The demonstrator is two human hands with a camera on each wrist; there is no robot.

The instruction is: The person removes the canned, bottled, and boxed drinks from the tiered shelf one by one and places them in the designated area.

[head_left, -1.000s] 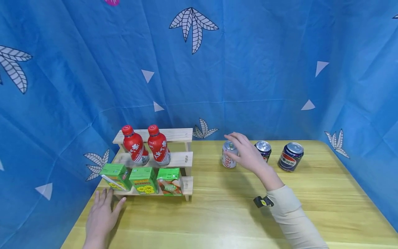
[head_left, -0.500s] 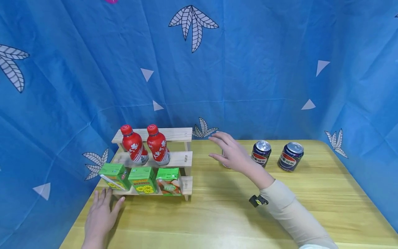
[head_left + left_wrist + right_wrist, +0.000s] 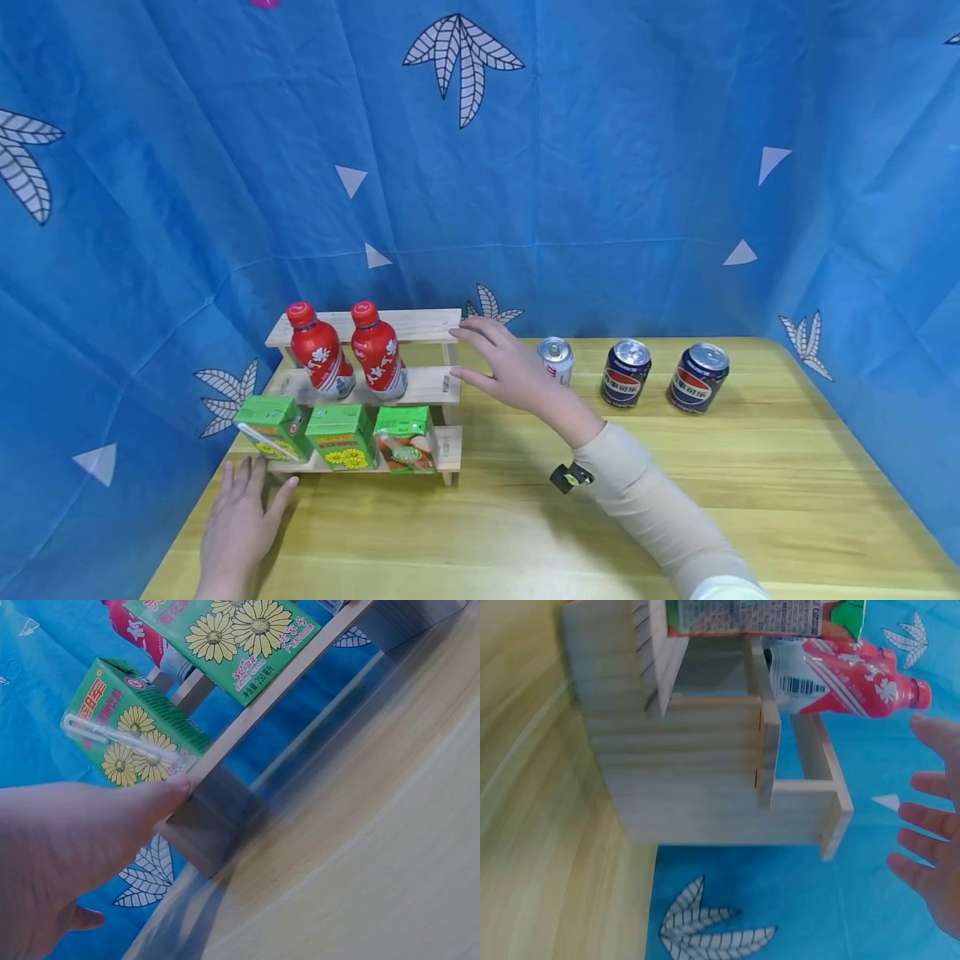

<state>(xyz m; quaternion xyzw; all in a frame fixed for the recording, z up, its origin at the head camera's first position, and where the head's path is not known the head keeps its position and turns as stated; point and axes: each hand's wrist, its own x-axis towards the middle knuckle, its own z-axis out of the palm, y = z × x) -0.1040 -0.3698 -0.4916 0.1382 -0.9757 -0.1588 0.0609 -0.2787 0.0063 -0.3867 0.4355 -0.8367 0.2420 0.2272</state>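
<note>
A three-tier wooden shelf (image 3: 431,325) stands at the left of the table. On its middle tier are two red bottles, a left bottle (image 3: 318,357) and a right bottle (image 3: 380,358). Three green drink cartons line the lowest tier: two with yellow flowers, a left carton (image 3: 276,423) and a middle carton (image 3: 342,437), plus a brownish-fronted carton (image 3: 407,440). My left hand (image 3: 238,527) rests at the shelf's front left corner, its thumb (image 3: 161,796) against the wood. Fingers spread and holding nothing, my right hand (image 3: 513,371) is beside the shelf's right end, apart from the bottles.
Right of the shelf, a white Coca-Cola can (image 3: 556,360) stands partly behind my right hand. Farther right are two dark blue Pepsi cans, one nearer (image 3: 626,373) and one at the far right (image 3: 698,377). A blue patterned curtain (image 3: 622,167) closes off the back and sides.
My right hand has moved left, from over the white can to the shelf's right end, uncovering the cans. My left hand has stayed at the shelf corner.
</note>
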